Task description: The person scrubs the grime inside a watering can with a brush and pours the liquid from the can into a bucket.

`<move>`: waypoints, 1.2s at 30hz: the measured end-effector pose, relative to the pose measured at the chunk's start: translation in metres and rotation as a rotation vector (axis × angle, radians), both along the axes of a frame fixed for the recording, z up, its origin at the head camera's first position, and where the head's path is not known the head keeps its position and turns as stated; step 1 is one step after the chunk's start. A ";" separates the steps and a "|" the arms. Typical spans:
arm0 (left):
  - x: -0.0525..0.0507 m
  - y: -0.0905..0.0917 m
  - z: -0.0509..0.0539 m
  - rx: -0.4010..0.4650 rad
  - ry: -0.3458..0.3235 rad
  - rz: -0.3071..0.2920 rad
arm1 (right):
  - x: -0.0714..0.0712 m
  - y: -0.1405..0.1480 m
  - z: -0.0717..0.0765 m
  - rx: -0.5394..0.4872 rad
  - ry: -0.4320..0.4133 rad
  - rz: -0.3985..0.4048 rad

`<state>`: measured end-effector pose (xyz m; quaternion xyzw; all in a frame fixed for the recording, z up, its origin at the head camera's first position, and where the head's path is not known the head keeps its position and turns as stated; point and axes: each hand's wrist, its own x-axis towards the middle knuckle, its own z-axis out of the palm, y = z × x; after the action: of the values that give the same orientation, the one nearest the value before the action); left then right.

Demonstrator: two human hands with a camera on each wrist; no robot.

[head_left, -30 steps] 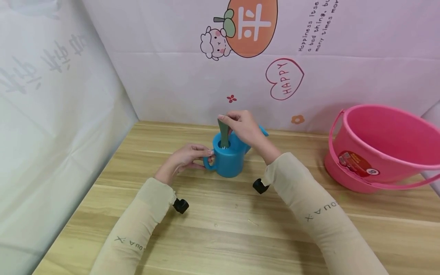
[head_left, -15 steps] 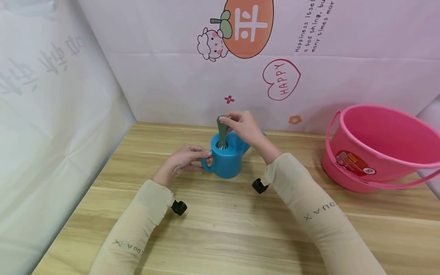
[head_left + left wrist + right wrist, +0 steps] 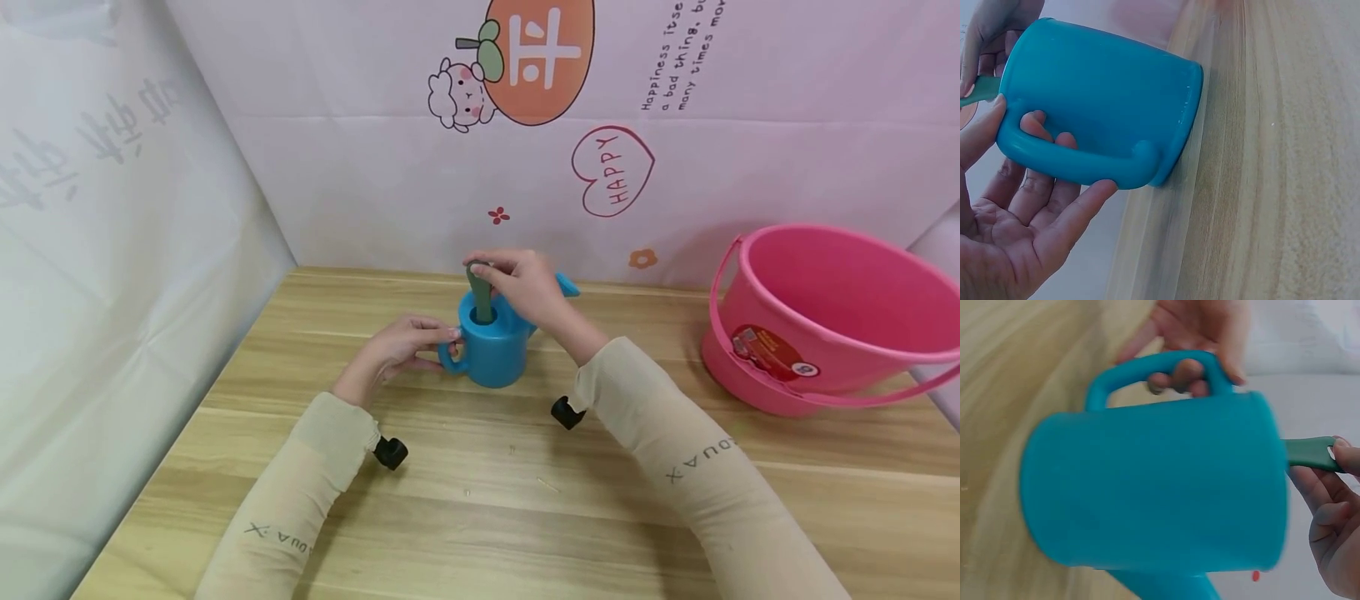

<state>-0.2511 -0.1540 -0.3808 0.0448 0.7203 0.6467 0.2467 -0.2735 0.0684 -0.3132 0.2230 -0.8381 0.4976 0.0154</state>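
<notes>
A blue watering can (image 3: 497, 358) stands upright on the wooden table. My left hand (image 3: 405, 343) grips its handle, several fingers passing through the loop and the thumb at the top rim in the left wrist view. Above the can, my right hand (image 3: 522, 285) pinches the flat green handle of a brush (image 3: 482, 302), whose lower end is inside the can's round opening. The brush's bristles are hidden in the can. In the right wrist view the green handle (image 3: 1310, 453), with a hole near its end, sticks out past the rim between thumb and fingers.
A large pink bucket (image 3: 765, 383) with its handle hanging down stands at the right. Small pale bits (image 3: 547, 484) lie on the wooden table (image 3: 480, 542). A printed white cloth (image 3: 360, 192) hangs behind the table, another at the left.
My right hand has moved down and slightly left, pushing the brush deeper. Its white bristles showed at the opening before and are now out of sight. The left hand keeps holding the can.
</notes>
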 end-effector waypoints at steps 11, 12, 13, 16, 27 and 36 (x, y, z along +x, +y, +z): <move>0.002 0.000 0.001 0.008 0.006 0.035 | 0.011 -0.006 -0.003 0.082 0.117 -0.038; 0.002 0.000 0.001 0.011 0.006 0.038 | 0.012 -0.007 -0.003 0.096 0.127 -0.043; 0.002 0.000 0.001 0.012 0.005 0.038 | 0.013 -0.007 -0.003 0.103 0.139 -0.052; 0.004 0.000 0.001 0.012 0.013 0.040 | 0.014 -0.007 -0.003 0.060 0.173 -0.089; 0.004 0.001 0.001 0.000 0.022 0.051 | 0.013 -0.008 -0.005 0.018 0.189 -0.126; 0.003 0.000 0.000 0.006 0.019 0.047 | 0.014 -0.006 -0.003 0.051 0.166 -0.112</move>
<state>-0.2479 -0.1543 -0.3808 0.0347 0.7214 0.6541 0.2247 -0.2594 0.0625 -0.3163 0.2167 -0.8574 0.4545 0.1070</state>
